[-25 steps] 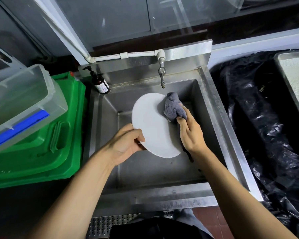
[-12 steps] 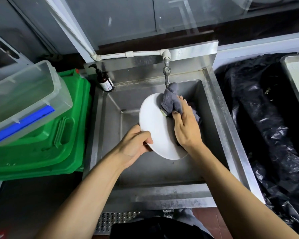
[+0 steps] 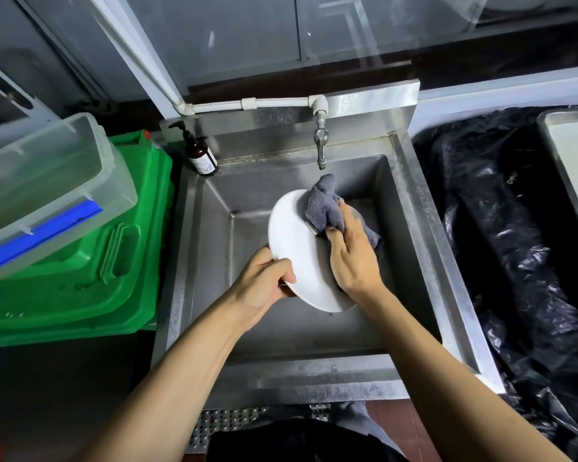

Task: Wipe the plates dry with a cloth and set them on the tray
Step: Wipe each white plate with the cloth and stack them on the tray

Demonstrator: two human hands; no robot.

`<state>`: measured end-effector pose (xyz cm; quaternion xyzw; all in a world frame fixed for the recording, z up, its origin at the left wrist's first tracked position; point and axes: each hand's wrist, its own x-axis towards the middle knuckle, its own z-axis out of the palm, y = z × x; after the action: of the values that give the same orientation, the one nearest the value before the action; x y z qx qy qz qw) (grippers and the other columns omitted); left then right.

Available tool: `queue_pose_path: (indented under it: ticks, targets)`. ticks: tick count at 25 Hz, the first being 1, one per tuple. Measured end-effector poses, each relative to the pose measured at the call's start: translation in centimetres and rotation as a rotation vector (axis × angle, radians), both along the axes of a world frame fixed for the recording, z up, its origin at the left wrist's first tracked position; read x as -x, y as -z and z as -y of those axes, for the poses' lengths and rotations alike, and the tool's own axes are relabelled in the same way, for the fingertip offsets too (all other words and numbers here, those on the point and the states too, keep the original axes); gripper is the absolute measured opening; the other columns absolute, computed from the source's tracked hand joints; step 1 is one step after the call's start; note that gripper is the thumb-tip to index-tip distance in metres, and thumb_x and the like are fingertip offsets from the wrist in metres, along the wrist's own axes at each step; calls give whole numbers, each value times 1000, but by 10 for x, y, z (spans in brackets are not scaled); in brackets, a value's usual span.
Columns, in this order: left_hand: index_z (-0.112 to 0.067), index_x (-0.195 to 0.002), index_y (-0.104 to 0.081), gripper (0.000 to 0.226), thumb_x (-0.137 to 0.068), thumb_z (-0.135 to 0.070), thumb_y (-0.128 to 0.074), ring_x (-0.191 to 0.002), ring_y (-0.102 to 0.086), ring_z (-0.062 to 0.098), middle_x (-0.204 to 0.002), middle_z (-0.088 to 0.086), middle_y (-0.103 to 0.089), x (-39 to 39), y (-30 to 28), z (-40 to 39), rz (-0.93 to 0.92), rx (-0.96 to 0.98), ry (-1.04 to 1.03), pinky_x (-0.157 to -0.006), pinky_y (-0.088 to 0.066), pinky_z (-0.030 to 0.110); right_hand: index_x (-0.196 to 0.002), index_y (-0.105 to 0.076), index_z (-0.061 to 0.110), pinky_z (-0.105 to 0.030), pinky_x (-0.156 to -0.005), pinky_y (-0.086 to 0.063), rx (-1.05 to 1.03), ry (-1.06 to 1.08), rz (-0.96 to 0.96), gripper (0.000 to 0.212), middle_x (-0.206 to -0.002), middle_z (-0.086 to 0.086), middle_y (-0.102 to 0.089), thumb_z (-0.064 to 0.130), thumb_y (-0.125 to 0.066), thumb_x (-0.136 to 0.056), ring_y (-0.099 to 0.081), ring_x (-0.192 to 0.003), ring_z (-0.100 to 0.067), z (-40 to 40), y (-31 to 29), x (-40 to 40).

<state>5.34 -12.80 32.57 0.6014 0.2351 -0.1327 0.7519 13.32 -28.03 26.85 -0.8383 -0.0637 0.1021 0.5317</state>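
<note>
Now we hold one white plate (image 3: pixel 296 248) tilted over the basin of the steel sink (image 3: pixel 214 261), below the single tap (image 3: pixel 320 145). Our left hand (image 3: pixel 261 285) grips the plate's lower left rim, thumb curled over the face and the fingers hidden behind it. Our right hand (image 3: pixel 354 258) presses one grey cloth (image 3: pixel 324 208) against the plate's upper right edge, fingers curled round the bunched fabric; part of the cloth hangs behind the hand. We count one plate and one cloth in the hands.

At the sink's back left corner stands one brown pump bottle (image 3: pixel 201 155). Left of the sink lies a stack of green plastic lids (image 3: pixel 90 288), and on it rests one clear box (image 3: pixel 40 191) with a blue strip along its side. Right of the sink spreads black plastic sheeting (image 3: pixel 514 245), and beyond that, at the picture's edge, we see part of one pale tray (image 3: pixel 571 155).
</note>
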Motion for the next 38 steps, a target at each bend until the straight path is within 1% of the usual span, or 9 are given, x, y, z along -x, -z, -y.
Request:
queue_pose_path:
  ticks: [3,6,10,12,16,20,27,31,38]
  targets:
    - [-17,-69,-63,23,-62,0,-49,-81,-56,25,-78,12,-58,0,2,0,32,-38,64,-72,-58,44,-159,-29,20,-25,-126,-10,-154,-187,67,54,-166,12,-28,32,-37,-107,-20,-155,-10,-17,-2,24]
    - [-11,-79,-61,23,-62,0,-49,-84,-57,27,-84,14,-59,2,4,-5,26,-45,27,-77,-58,46,-155,-31,34,-20,-124,-11,-185,-291,153,52,-156,36,-26,32,-37,-103,-20,-150,6,-19,0,29]
    - [-10,-83,-61,23,-64,-1,-52,-92,-56,30,-96,15,-61,5,0,-9,14,-44,-1,-84,-55,56,-161,-28,22,-17,-124,-7,-27,-52,-31,55,-166,6,-29,32,-40,-108,-17,-154,-7,-4,13,10]
    - [-4,-92,-56,28,-64,-3,-50,-90,-52,29,-94,15,-56,5,-4,-6,11,-107,44,-78,-53,48,-161,-29,24,-16,-124,-8,-102,-68,-49,60,-166,9,-30,42,-37,-104,-18,-153,-2,-10,14,20]
    - [10,-105,-49,44,-64,-3,-47,-88,-51,27,-92,15,-53,3,-7,-6,24,-161,99,-79,-50,47,-159,-33,26,-42,-126,-22,-245,-248,61,59,-163,11,-35,39,-34,-101,-27,-153,-7,-21,18,37]
    - [-10,-85,-56,22,-64,-4,-50,-83,-54,21,-86,7,-59,5,-7,-10,20,-106,34,-72,-53,39,-159,-33,19,-41,-126,-19,-160,-63,-24,64,-165,6,-32,44,-33,-100,-24,-152,-6,-6,15,19]
    - [4,-116,-50,53,-63,-3,-44,-87,-52,25,-89,14,-56,3,-6,-2,48,-139,93,-79,-49,46,-159,-33,17,-40,-127,-20,-288,-278,71,61,-164,5,-35,34,-35,-101,-27,-153,-8,-28,5,35]
    - [-6,-100,-55,37,-63,-6,-49,-85,-51,23,-89,9,-56,8,-5,-4,2,-107,2,-76,-50,41,-157,-37,27,-41,-125,-22,-149,-49,-126,65,-161,9,-39,44,-34,-95,-31,-149,-8,-13,10,24]
    - [-8,-103,-62,42,-64,-2,-46,-87,-65,24,-89,9,-69,7,-2,-13,57,-48,18,-75,-59,40,-158,-36,26,-39,-128,-18,-234,-230,-49,63,-164,8,-35,42,-38,-98,-25,-152,-5,-26,3,33]
